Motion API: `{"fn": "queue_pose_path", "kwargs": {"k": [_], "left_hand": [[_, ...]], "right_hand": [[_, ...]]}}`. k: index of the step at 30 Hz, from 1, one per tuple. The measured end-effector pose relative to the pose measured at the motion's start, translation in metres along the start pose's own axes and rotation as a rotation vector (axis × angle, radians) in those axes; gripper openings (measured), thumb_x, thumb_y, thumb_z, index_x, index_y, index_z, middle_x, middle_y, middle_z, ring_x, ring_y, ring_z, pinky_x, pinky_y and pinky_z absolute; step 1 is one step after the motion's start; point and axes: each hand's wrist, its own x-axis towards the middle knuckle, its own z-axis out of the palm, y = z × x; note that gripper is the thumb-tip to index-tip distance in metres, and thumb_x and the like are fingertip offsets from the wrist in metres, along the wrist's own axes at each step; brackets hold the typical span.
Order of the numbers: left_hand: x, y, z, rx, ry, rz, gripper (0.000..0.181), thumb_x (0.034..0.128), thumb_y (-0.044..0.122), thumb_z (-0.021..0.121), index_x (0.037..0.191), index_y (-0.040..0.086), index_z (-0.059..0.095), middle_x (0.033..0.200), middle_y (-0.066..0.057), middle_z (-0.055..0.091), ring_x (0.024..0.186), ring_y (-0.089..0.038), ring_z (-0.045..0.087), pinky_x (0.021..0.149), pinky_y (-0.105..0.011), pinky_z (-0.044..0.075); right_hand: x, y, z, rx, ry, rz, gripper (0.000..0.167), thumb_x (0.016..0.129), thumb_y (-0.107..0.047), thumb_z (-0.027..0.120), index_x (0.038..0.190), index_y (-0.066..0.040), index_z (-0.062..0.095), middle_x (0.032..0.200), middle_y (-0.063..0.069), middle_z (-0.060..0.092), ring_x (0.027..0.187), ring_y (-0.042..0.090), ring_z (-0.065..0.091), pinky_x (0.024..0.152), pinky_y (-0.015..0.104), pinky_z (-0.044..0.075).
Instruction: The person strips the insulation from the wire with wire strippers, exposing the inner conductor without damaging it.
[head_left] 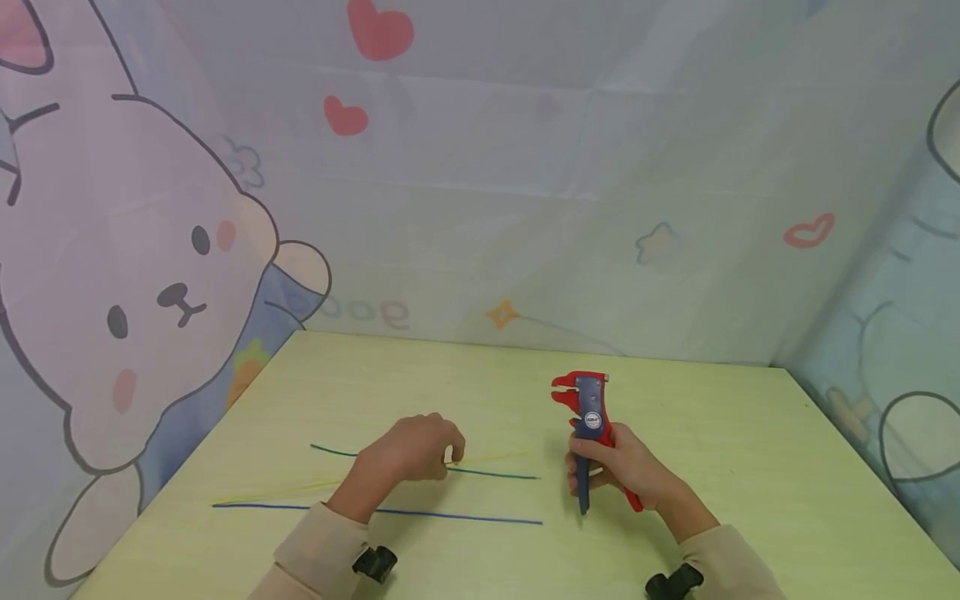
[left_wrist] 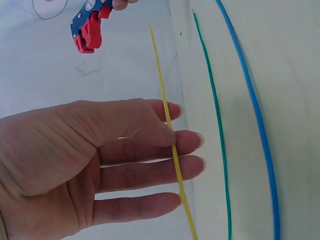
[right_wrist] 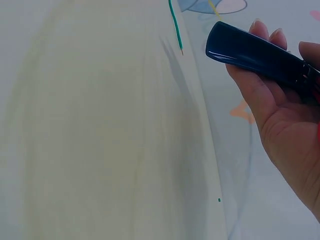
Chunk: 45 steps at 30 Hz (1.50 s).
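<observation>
Between thumb and fingers, my left hand (head_left: 411, 447) pinches a yellow wire (left_wrist: 162, 85); the left wrist view shows the thumb on top and the other fingers behind it. A green wire (head_left: 491, 474) and a blue wire (head_left: 457, 516) lie on the table near this hand. My right hand (head_left: 630, 467) grips a wire stripper (head_left: 591, 417) with red jaws and dark blue and red handles, its head pointing up and its jaws facing left. In the right wrist view, bare copper shows at one end of the green wire (right_wrist: 175, 25).
The pale yellow-green table (head_left: 720, 433) ends at a hanging cloth backdrop (head_left: 525, 167) printed with a rabbit and hearts. A tiny green scrap (right_wrist: 219, 200) lies near the table's edge in the right wrist view. Black camera mounts (head_left: 375, 564) sit at both wrists.
</observation>
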Motion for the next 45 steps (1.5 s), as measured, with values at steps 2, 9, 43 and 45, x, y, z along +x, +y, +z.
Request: {"fn": "queue_pose_path", "kwargs": {"k": [2, 9, 43, 45], "left_hand": [[0.000, -0.001, -0.001, -0.008, 0.031, 0.014, 0.019, 0.0801, 0.000, 0.078, 0.092, 0.014, 0.076, 0.084, 0.003, 0.066, 0.072, -0.012, 0.061, 0.060, -0.033, 0.049], [0.001, -0.003, -0.007, -0.053, 0.131, 0.084, 0.019, 0.0848, -0.003, 0.071, 0.094, 0.011, 0.079, 0.088, 0.000, 0.072, 0.068, -0.009, 0.060, 0.061, -0.029, 0.050], [0.002, 0.000, -0.013, 0.122, 0.454, 0.124, 0.032, 0.0877, -0.001, 0.068, 0.108, 0.021, 0.078, 0.073, 0.006, 0.059, 0.056, -0.006, 0.034, 0.044, -0.021, 0.018], [0.002, 0.000, -0.013, 0.123, 0.458, 0.126, 0.032, 0.0880, -0.001, 0.067, 0.107, 0.022, 0.078, 0.072, 0.006, 0.058, 0.055, -0.006, 0.035, 0.044, -0.021, 0.018]], "right_hand": [[0.000, 0.000, 0.000, 0.002, -0.003, 0.001, 0.030, 0.104, -0.017, 0.056, 0.118, 0.007, 0.043, 0.090, 0.018, 0.065, 0.077, 0.030, 0.069, 0.079, 0.053, 0.056], [0.000, 0.002, -0.001, 0.008, -0.007, 0.004, 0.030, 0.104, -0.016, 0.056, 0.119, 0.006, 0.042, 0.090, 0.019, 0.065, 0.077, 0.030, 0.069, 0.079, 0.054, 0.056], [-0.003, 0.001, -0.003, 0.025, -0.213, -0.074, 0.011, 0.101, -0.001, 0.053, 0.109, 0.007, 0.052, 0.089, 0.013, 0.066, 0.079, 0.026, 0.070, 0.079, 0.051, 0.057], [-0.003, 0.001, -0.003, 0.025, -0.218, -0.079, 0.012, 0.102, -0.002, 0.053, 0.109, 0.008, 0.051, 0.088, 0.012, 0.066, 0.079, 0.026, 0.070, 0.078, 0.051, 0.057]]}}
